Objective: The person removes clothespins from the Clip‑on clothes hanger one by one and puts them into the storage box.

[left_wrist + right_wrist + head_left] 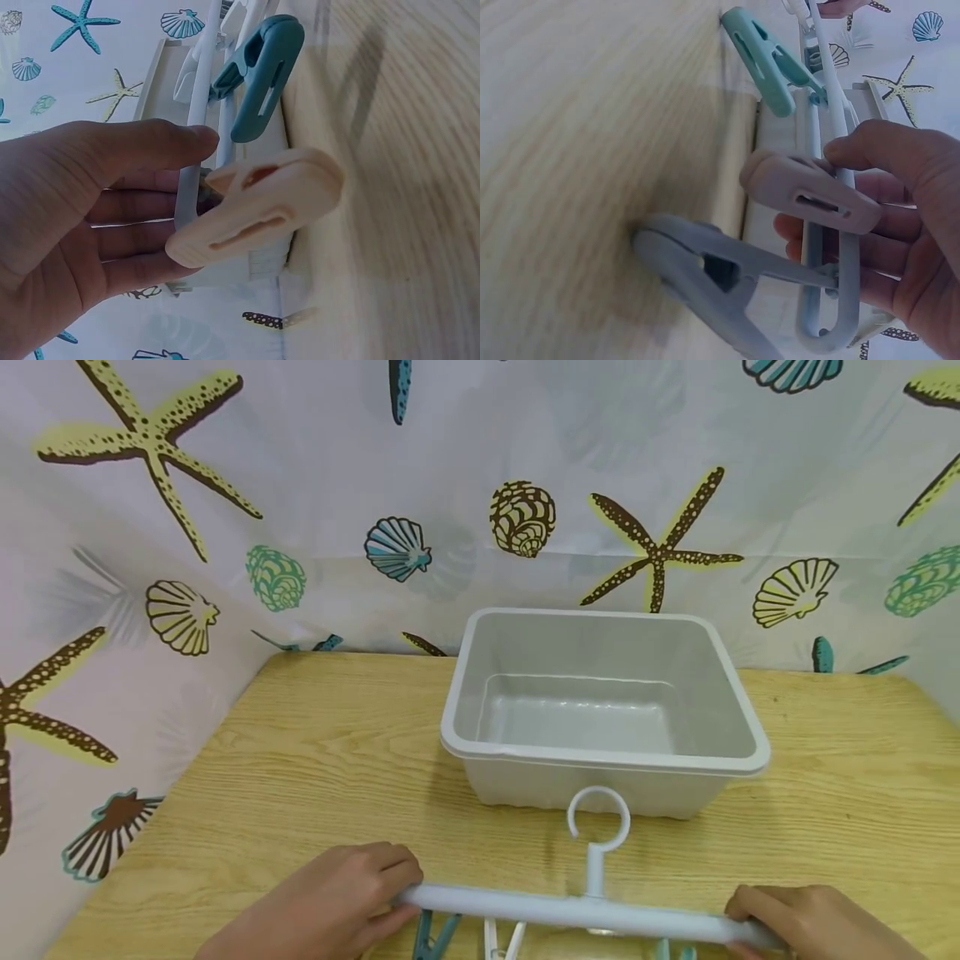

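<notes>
A pale blue-white clip hanger is stretched between my two hands, its hook pointing away from me. My left hand grips the bar's left end, thumb on one side and fingers behind. At the other end, my right hand holds it the same way. Beside the left hand hang a peach clip and a teal clip. Near the right hand are a mauve clip, a grey clip and a mint clip. White clips are partly cut off in the head view.
Just beyond the hook, a light grey plastic bin stands on the wood-grain table, with nothing seen inside. A white curtain printed with shells and starfish rises behind the table and along its left side.
</notes>
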`<state>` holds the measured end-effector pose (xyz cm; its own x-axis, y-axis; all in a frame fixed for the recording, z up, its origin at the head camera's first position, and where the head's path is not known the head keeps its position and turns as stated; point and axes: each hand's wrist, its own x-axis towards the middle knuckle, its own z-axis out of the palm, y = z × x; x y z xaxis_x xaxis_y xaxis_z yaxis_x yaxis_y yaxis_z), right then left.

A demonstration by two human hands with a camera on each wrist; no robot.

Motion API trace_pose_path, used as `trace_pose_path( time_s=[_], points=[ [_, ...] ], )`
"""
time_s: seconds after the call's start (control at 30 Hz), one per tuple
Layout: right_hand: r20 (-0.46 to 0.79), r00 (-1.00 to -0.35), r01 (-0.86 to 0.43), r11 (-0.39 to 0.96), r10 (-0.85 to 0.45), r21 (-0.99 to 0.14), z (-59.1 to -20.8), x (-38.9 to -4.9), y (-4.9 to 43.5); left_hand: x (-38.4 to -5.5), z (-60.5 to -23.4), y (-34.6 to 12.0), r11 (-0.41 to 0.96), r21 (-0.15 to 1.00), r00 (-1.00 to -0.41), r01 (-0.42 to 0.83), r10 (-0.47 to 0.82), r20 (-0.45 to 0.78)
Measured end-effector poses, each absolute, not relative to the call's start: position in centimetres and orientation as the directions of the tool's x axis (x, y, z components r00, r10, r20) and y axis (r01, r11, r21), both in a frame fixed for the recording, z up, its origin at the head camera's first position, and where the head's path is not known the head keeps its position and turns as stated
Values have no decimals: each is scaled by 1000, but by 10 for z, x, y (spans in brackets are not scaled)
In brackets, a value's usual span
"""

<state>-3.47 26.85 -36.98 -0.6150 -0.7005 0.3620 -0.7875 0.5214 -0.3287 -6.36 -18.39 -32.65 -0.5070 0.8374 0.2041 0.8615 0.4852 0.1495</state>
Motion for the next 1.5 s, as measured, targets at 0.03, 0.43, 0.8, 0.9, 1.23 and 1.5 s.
trace_pose_path(
  time_s=[0.03, 0.43, 0.8, 0.9, 1.23, 1.5],
  points=[
    [373, -617, -787, 531, -693, -314, -368, -34, 268, -63, -326, -184, 477, 143, -498, 867, 838, 222],
    [375, -697, -714, 644, -612, -276, -350, -25, 269, -63, -317, -185, 422, 85, -418, 903, 813, 404],
    [509, -644, -745, 618, -571, -251, -332, -25, 261, -60, -304, -186, 459, 18, -404, 888, 763, 504],
    [567, -621, -750, 620, -541, -230, -326, -27, 258, -61, -299, -185, 481, -8, -404, 877, 745, 531],
    [717, -524, -748, 651, -461, -129, -304, -37, 249, -66, -282, -178, 551, -77, -404, 831, 694, 595],
    [791, -374, -814, 580, -485, -30, -292, -56, 246, -71, -266, -165, 623, -32, -506, 781, 663, 551]
  ],
)
